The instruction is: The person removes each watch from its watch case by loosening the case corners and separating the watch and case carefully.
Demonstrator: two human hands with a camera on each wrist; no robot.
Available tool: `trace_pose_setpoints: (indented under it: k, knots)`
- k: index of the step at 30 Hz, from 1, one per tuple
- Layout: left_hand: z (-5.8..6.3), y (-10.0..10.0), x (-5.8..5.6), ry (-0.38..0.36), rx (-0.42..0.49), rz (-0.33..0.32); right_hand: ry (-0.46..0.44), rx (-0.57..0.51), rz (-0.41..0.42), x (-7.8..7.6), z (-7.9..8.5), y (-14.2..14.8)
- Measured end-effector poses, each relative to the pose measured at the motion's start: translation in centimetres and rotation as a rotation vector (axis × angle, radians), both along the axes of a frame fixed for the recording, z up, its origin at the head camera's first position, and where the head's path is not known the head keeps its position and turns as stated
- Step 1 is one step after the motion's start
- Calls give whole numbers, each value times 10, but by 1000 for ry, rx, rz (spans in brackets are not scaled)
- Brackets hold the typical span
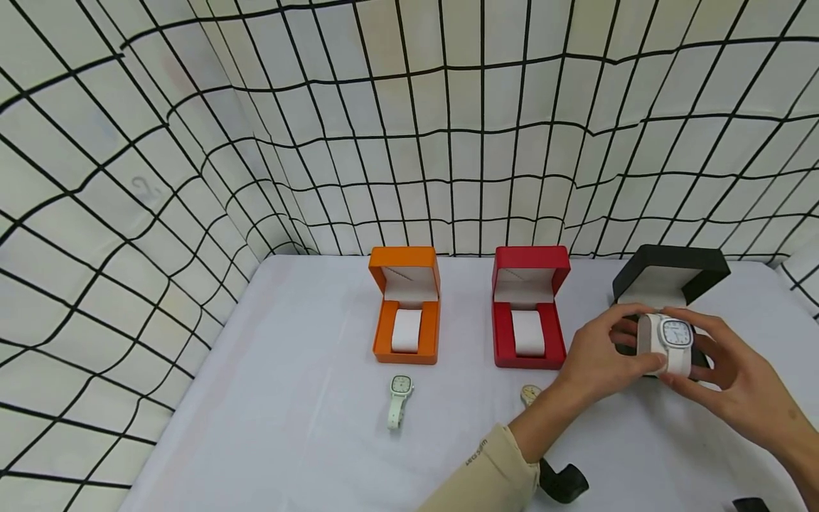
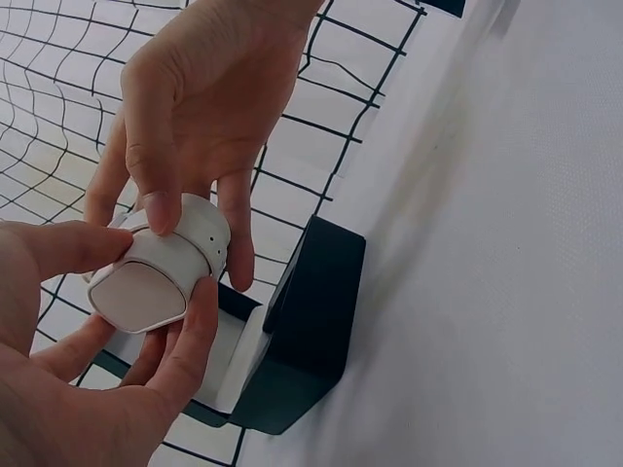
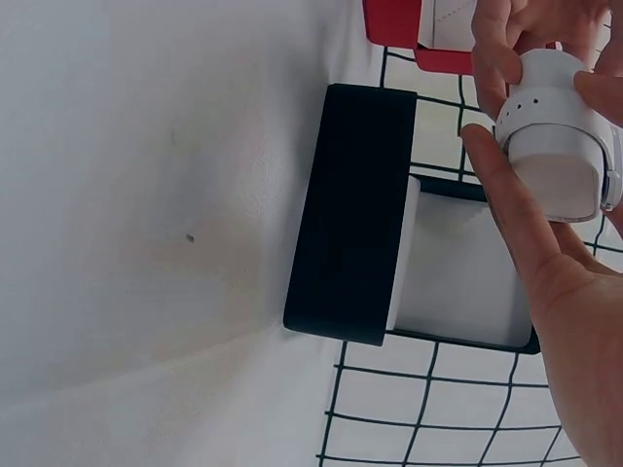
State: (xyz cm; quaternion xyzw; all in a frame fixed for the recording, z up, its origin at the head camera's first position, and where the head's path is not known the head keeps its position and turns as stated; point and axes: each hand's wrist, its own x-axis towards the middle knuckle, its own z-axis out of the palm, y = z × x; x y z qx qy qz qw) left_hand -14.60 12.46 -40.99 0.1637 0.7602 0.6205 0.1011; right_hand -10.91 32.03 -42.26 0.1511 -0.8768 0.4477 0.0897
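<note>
Both hands hold a white square-faced watch [image 1: 677,333] wrapped round a white cushion [image 2: 141,297], above the black watch box [image 1: 672,274]. My left hand [image 1: 598,355] pinches the cushion's end between thumb and fingers. On the other side, my right hand [image 1: 736,377] has its thumb and fingers on the watch and its strap. In the right wrist view, the strap [image 3: 555,107] with its small holes runs round the cushion. The black box stands with its lid up, and the hands cover much of its base in the head view.
An orange box [image 1: 406,355] and a red box [image 1: 530,361] stand open, each with a white cushion inside. A pale green watch [image 1: 399,398] lies before the orange one. Another watch [image 1: 530,394] and a black curved object [image 1: 564,485] are partly behind my left arm. Black netting [image 1: 448,131] surrounds the table.
</note>
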Motion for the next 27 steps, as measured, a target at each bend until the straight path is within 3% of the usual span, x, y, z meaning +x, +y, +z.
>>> trace_pose_setpoints:
  k: [20,27]
  knots:
    - [-2,-4,-1,-33,13,-20,-19,72,-42,2,-3,2]
    - [-3,-3,-1,-42,1,-28,0,63,-20,4,-3,4]
